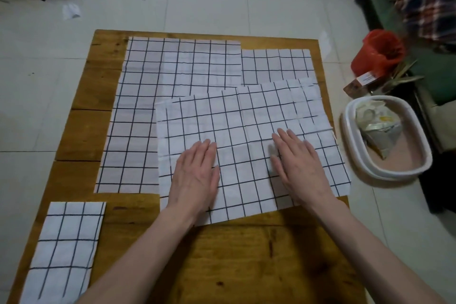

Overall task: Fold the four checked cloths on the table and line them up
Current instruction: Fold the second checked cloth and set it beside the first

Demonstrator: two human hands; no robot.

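Both hands, left [195, 177] and right [299, 164], press flat with fingers together on a creased white grid-checked cloth [246, 136] at centre frame, overlapping two spread cloths on the grainy wooden table [237, 261].

Flat hands [195, 177] on checked cloth [246, 131]

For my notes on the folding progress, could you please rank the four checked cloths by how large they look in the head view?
1. Flat cloth at left, partly covered.
2. Cloth under both hands, close behind; order unsure.
3. Folded strip at near left, enlarged by nearness.
4. Far right cloth, mostly covered, so its true size is unclear.
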